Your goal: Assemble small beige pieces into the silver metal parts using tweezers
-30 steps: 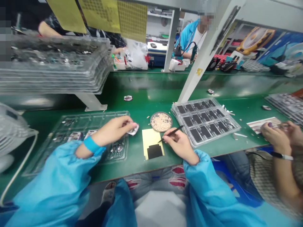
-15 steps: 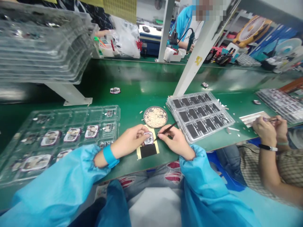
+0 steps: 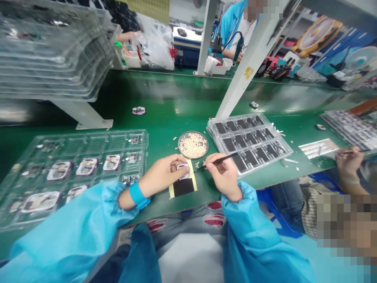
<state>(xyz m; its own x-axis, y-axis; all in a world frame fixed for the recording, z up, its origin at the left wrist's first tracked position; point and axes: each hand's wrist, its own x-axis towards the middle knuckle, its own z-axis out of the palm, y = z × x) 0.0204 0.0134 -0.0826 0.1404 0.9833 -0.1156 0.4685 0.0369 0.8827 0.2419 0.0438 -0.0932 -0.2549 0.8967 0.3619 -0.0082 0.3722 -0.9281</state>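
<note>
Fingers of my left hand [image 3: 169,173] are closed on a small white-rimmed part [image 3: 183,171], held over a black pad [image 3: 184,187] with yellow tape edges. My right hand [image 3: 221,173] pinches dark tweezers [image 3: 225,158], whose tip points left, a short way right of the part. Behind both hands sits a round dish [image 3: 193,145] of small pale pieces. A clear tray [image 3: 97,142] on the left holds several white-rimmed parts. To the right lies a stack of clear trays [image 3: 250,143] with black rectangles in them.
Stacked clear trays [image 3: 55,63] rise at upper left above a white bracket [image 3: 88,114]. A slanted white post [image 3: 235,86] stands behind the right trays. A co-worker's hand [image 3: 350,165] is at far right, beside a striped strip sheet [image 3: 319,148].
My right hand has moved slightly right, and the tweezers have drawn back from the part and tilted flatter. My left hand still holds the part. The co-worker's hands have shifted right.
</note>
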